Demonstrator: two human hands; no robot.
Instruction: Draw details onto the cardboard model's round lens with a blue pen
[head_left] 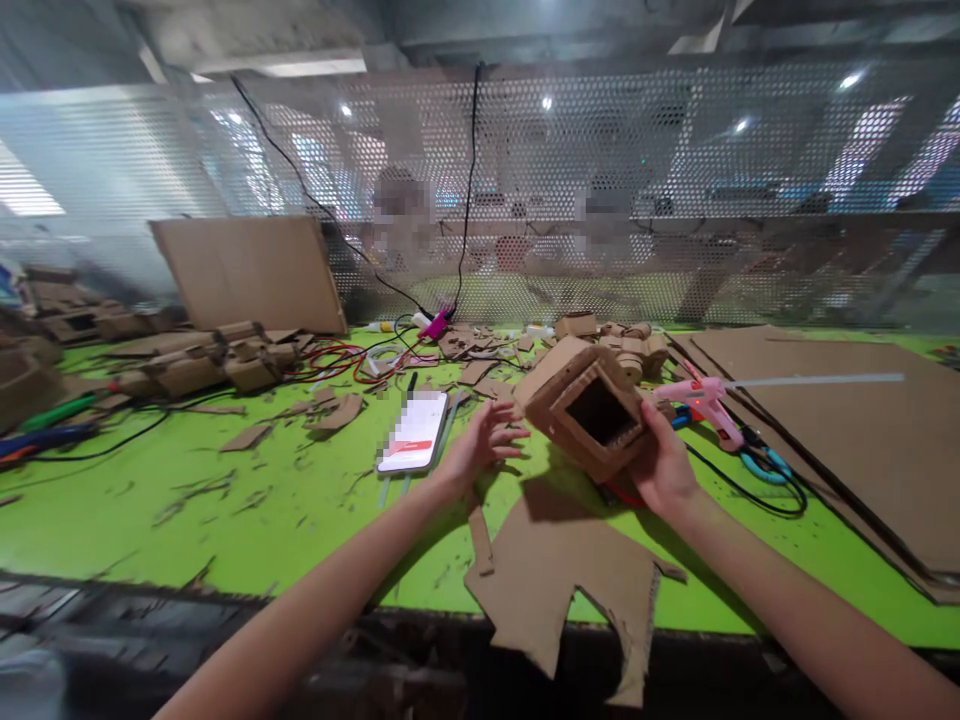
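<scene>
My right hand (665,465) grips a brown cardboard box (547,385) by its right side, lifted above the table and tilted. A square dark opening with a raised cardboard frame faces me. To the left of the box, my left hand (484,440) is open with its fingers apart, not touching it. Below the box lies a cut cardboard sheet (559,560) with an irregular outline, its lower end sticking out past the table's front edge. A narrow cardboard strip (480,535) rests beside that sheet.
Right of the box lie a pink glue gun (701,402) with a long glue stick, blue-handled scissors (765,465) and large cardboard sheets (847,430). A lit phone (414,430) lies left of my left hand. Scraps litter the green table (300,520); perforated metal panels (525,180) stand behind.
</scene>
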